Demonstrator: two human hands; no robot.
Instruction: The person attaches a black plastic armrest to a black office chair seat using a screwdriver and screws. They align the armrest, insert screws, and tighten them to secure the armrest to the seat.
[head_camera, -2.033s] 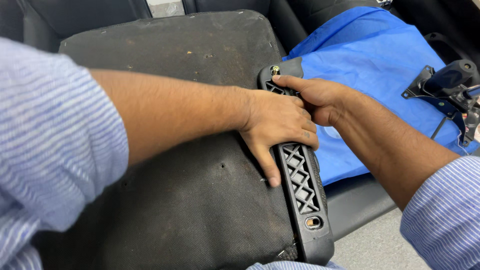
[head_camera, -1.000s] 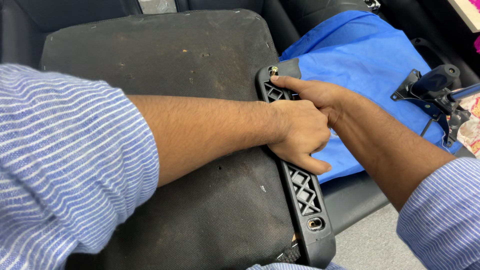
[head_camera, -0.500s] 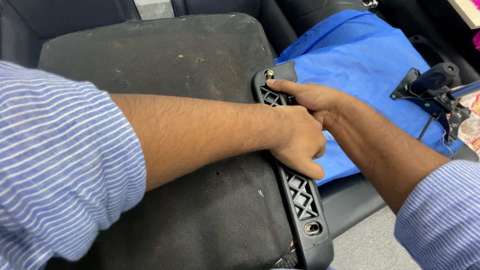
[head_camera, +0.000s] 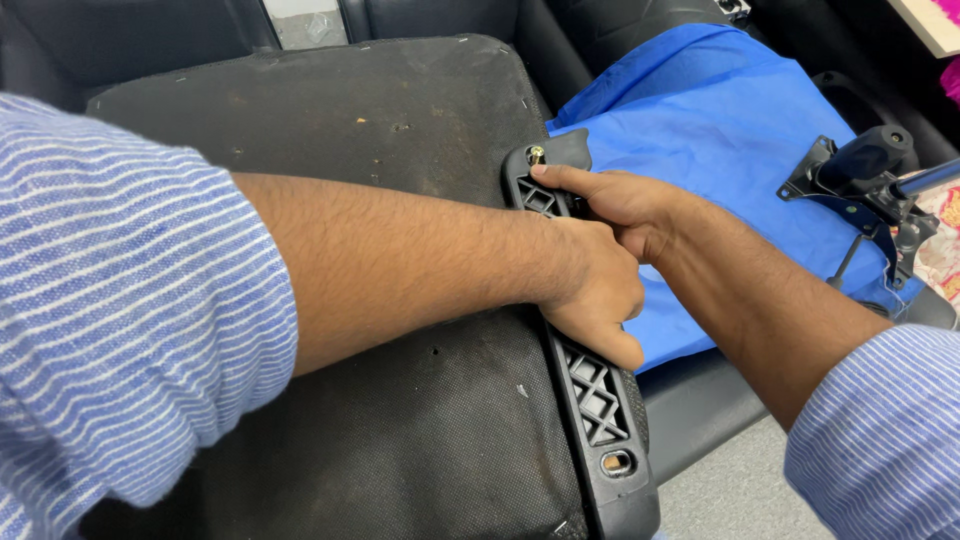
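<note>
A: While the person leans over an upturned chair seat (head_camera: 330, 130), what are the two hands doing?

B: Both hands rest on a black plastic armrest bracket (head_camera: 590, 400) lying along the seat's right edge. The left hand (head_camera: 590, 290) lies across the bracket's middle, fingers curled down over its outer side and pressing it against the seat. The right hand (head_camera: 615, 205) reaches in from the far side, forefinger stretched toward a brass-coloured bolt (head_camera: 537, 155) in the hole at the bracket's far end.

A: So which step does that look like?

B: It reads as fastening the bracket: the far bolt is being seated by fingertip, with no tool in view. The near hole (head_camera: 617, 462) looks empty, so a second bolt would seem to be needed there, with the bracket held steady.

A: What else lies around?

B: A blue cloth (head_camera: 730, 150) is spread just beyond the bracket, under the right forearm. A black metal chair mechanism (head_camera: 860, 180) sits on its far right. The crossed forearms hide part of the bracket.
</note>
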